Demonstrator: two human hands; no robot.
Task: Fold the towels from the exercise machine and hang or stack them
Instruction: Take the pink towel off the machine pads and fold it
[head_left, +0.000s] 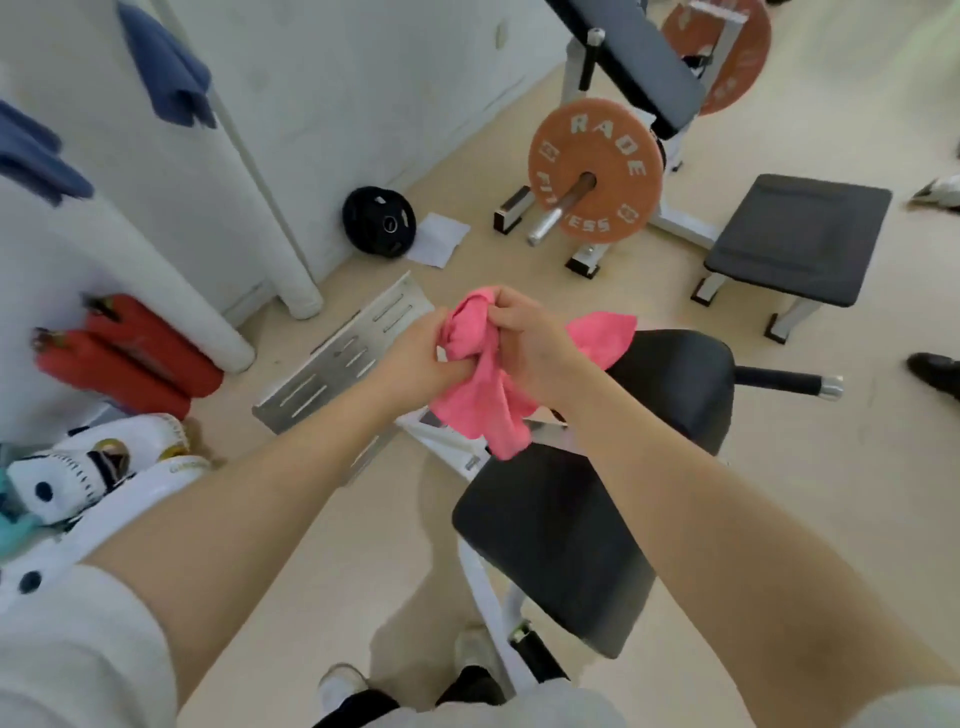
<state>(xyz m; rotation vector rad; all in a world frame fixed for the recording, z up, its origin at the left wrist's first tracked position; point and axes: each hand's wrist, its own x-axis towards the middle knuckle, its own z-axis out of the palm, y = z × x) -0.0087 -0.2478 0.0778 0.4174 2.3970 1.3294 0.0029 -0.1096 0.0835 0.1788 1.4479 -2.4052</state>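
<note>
A crumpled pink towel (480, 395) hangs bunched in the air between both hands, above the exercise machine's black padded seat (550, 551). My left hand (415, 353) grips the towel's left side with curled fingers. My right hand (530, 343) grips the top of the bunch, and one corner of the towel sticks out to the right behind it. Two blue towels (171, 73) hang over a white frame at the upper left.
A metal footplate (343, 353) lies ahead on the floor. Orange weight plate (597, 171) on a bar, black bench (800, 239), black plate (379, 221) and white cloth (439, 239) by the wall. Red rollers (130, 353) at left. Another person's shoes at right edge.
</note>
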